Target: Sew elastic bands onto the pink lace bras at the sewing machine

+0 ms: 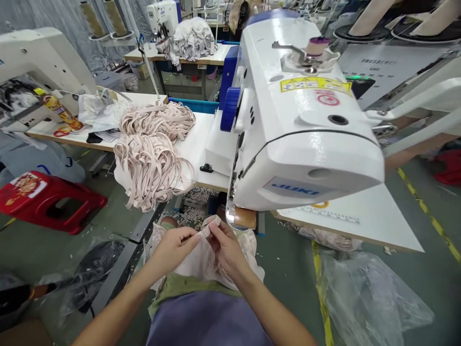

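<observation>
Above my lap, my left hand (175,248) pinches one end of a short pale elastic-looking band (206,231). My right hand (226,247) grips the same band from the other side, its thumb and fingers pressed together near the upper end. The band seems to belong to a pale pink lace garment (196,264) lying over my knees, though the join is hidden by my fingers. Just beyond my right hand stands a white sewing machine (298,149), its work arm (240,218) close to the fingertips.
A heap of beige strapped garments (153,158) hangs over the edge of the white table (200,137) at left. A red stool (50,199) is on the left floor, and clear plastic bags (370,298) lie at right. Behind, another machine table (212,57) holds a white fabric pile.
</observation>
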### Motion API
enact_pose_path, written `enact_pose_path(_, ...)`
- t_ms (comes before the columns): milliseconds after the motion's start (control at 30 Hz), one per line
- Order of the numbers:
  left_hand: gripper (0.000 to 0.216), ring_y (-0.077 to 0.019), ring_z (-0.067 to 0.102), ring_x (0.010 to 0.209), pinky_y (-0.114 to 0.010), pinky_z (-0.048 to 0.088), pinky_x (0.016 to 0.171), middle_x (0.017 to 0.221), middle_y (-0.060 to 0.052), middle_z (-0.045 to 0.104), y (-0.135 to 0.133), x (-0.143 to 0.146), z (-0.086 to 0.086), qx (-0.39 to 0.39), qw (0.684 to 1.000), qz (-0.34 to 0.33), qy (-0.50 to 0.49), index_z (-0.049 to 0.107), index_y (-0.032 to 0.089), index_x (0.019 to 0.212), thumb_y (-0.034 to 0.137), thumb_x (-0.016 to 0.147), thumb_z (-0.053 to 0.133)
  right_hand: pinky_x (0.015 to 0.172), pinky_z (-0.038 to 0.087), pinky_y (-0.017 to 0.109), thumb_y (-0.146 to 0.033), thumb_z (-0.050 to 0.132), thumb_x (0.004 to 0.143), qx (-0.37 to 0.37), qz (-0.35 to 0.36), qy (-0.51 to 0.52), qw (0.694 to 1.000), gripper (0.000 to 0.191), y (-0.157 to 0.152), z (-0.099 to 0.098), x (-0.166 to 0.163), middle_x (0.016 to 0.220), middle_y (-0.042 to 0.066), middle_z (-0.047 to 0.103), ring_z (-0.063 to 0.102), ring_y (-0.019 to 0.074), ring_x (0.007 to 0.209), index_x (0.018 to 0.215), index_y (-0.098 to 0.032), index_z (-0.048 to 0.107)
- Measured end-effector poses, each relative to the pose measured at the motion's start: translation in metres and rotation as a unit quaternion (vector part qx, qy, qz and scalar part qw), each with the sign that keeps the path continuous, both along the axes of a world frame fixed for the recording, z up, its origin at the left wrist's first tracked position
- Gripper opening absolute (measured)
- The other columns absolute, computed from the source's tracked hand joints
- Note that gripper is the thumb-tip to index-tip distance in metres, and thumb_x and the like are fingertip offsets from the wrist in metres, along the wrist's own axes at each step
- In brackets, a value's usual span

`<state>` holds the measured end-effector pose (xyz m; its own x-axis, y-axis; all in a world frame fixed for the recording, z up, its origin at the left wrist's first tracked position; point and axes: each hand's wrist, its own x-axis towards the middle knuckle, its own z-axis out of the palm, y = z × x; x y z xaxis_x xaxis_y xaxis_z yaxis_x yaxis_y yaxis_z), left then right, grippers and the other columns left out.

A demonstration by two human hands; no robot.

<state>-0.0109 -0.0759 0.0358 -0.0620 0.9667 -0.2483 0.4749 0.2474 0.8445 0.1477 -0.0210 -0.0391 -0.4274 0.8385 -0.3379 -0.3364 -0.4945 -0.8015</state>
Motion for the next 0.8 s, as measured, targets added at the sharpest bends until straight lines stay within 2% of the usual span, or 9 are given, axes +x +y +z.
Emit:
enact_pose_path(100,0.024,-0.022,0.055,0.086,-0.029,0.042,0.069,0.09,-0.007,0.062,0.004,0.007,-0.03,0.05,0.994,0.094,0.032,0.066,0.018,0.091,0.04,0.089,0.057,0.074,0.053,0.03,-0.044,0.069,0.083,0.096,-0.052,-0.102,0.989,0.026,-0.002,-0.012,0.012,0.083,0.002,0.065,0.062,0.0176,0.075,0.092,-0.02,0.063)
enact_pose_path(167,0.028,-0.0202,0.057,0.077,-0.027,0.044,0.064,0.081,-0.005,0.063,0.006,0.016,-0.049,0.027,0.996,0.086,-0.01,0.066,0.017,0.084,0.043,0.089,0.056,0.078,0.052,0.033,-0.039,0.065,0.087,0.198,-0.035,-0.183,0.962,0.019,-0.005,-0.021,0.021,0.09,0.005,0.067,0.064,0.021,0.086,0.094,-0.021,0.064)
enact_pose_path(300,0.037,-0.0173,0.061,0.071,-0.025,0.048,0.063,0.076,-0.003,0.067,0.01,0.038,-0.071,-0.004,0.994,0.051,-0.097,0.069,0.017,0.086,0.047,0.093,0.049,0.083,0.05,0.035,-0.03,0.058,0.091,0.402,0.036,-0.281,0.871,0.014,-0.014,-0.037,0.039,0.104,0.008,0.066,0.062,0.024,0.099,0.097,-0.022,0.068)
enact_pose_path(367,0.036,-0.0176,0.062,0.076,-0.026,0.049,0.069,0.083,-0.003,0.069,0.011,0.044,-0.071,0.004,0.992,0.073,-0.107,0.068,0.016,0.091,0.046,0.094,0.048,0.074,0.05,0.032,-0.032,0.058,0.091,0.443,0.076,-0.307,0.839,0.015,-0.016,-0.04,0.048,0.095,0.007,0.066,0.064,0.0219,0.088,0.09,-0.022,0.069)
enact_pose_path(433,0.033,-0.0175,0.062,0.078,-0.025,0.047,0.07,0.085,-0.004,0.07,0.011,0.047,-0.066,0.012,0.991,0.087,-0.105,0.067,0.017,0.093,0.044,0.094,0.048,0.064,0.048,0.028,-0.036,0.058,0.093,0.443,0.08,-0.328,0.83,0.019,-0.015,-0.038,0.058,0.079,0.004,0.066,0.063,0.0182,0.072,0.086,-0.022,0.069)
enact_pose_path(500,0.032,-0.0172,0.062,0.077,-0.025,0.046,0.069,0.084,-0.003,0.069,0.009,0.048,-0.058,0.015,0.991,0.079,-0.103,0.068,0.017,0.093,0.043,0.094,0.049,0.061,0.047,0.027,-0.038,0.055,0.095,0.444,0.053,-0.339,0.827,0.022,-0.012,-0.032,0.065,0.074,0.002,0.065,0.061,0.0162,0.064,0.099,-0.022,0.069)
enact_pose_path(600,0.032,-0.0166,0.06,0.074,-0.024,0.044,0.066,0.078,-0.002,0.066,0.007,0.048,-0.047,0.01,0.993,0.045,-0.107,0.069,0.018,0.091,0.044,0.094,0.05,0.065,0.05,0.029,-0.038,0.053,0.096,0.464,0.035,-0.351,0.813,0.034,-0.005,-0.02,0.066,0.094,0.006,0.068,0.061,0.0153,0.065,0.124,-0.021,0.063)
enact_pose_path(700,0.034,-0.016,0.058,0.073,-0.023,0.043,0.064,0.078,-0.002,0.065,0.008,0.05,-0.043,-0.008,0.993,0.036,-0.111,0.068,0.018,0.092,0.046,0.094,0.049,0.066,0.054,0.03,-0.035,0.053,0.096,0.459,0.043,-0.358,0.812,0.032,0.003,-0.013,0.06,0.107,0.009,0.067,0.063,0.0146,0.067,0.123,-0.022,0.064)
enact_pose_path(800,0.036,-0.0163,0.058,0.073,-0.024,0.044,0.065,0.078,-0.002,0.064,0.011,0.054,-0.044,-0.023,0.994,0.035,-0.103,0.067,0.017,0.089,0.047,0.094,0.047,0.072,0.056,0.031,-0.031,0.056,0.095,0.472,-0.001,-0.351,0.809,0.026,0.002,-0.015,0.055,0.105,0.009,0.069,0.068,0.0184,0.082,0.117,-0.023,0.068)
